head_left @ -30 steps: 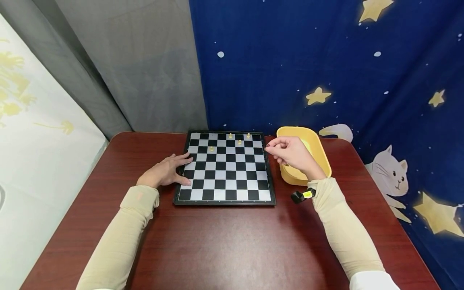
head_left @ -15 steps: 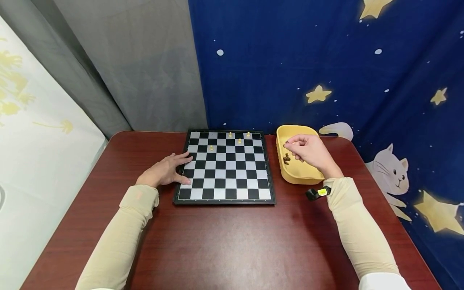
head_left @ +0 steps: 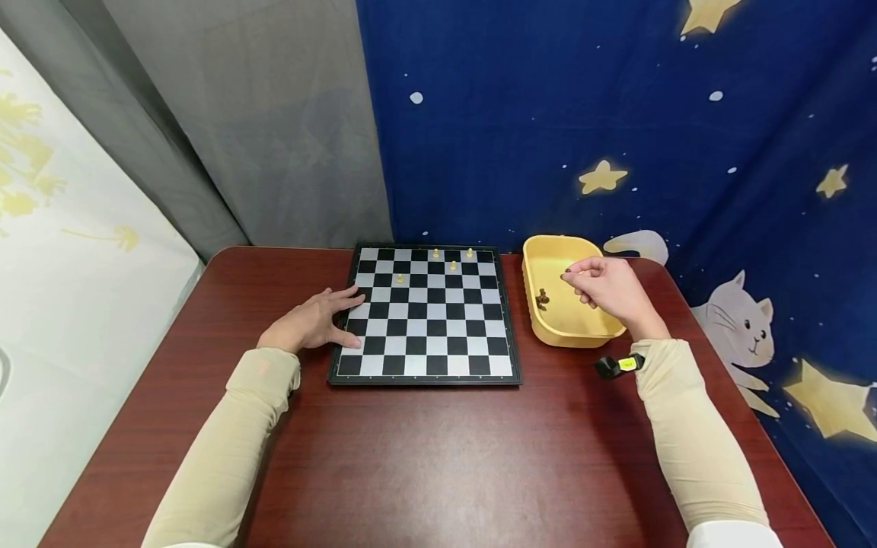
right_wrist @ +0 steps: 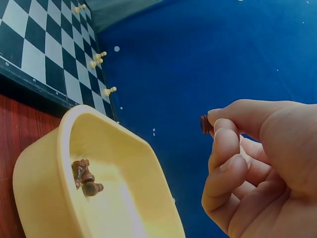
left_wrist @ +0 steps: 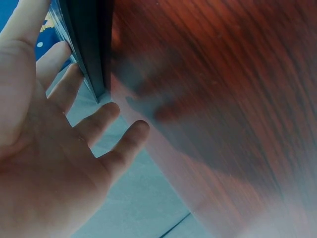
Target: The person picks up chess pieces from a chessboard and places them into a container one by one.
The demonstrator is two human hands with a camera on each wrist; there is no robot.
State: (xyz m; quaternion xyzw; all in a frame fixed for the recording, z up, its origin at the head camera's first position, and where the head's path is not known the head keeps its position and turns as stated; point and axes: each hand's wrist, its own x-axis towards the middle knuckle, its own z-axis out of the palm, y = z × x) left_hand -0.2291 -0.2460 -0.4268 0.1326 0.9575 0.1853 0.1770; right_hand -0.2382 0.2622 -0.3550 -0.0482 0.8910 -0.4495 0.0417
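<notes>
My right hand (head_left: 610, 289) pinches a dark brown chess piece (right_wrist: 204, 124) between thumb and fingertips, above the yellow plastic tub (head_left: 589, 333). Fingers cover most of that piece, so I cannot tell which kind it is. A few brown chess pieces (right_wrist: 83, 176) lie in the tub, by its left wall. Spread fingers of my left hand (head_left: 315, 321) rest at the left edge of the black-and-white chessboard (head_left: 436, 310). Several small pale yellow chess pieces (head_left: 453, 266) stand on the far part of the board.
Everything stands on a reddish-brown wooden table (head_left: 438, 457). The tub is just right of the board, near the table's back edge. Behind hang a grey curtain (head_left: 274, 137) and a blue curtain (head_left: 507, 137) with stars.
My right hand has moved right, from the board's right edge to over the tub, still pinching the dark piece. The brown pieces in the tub have come into sight. My left hand has stayed put.
</notes>
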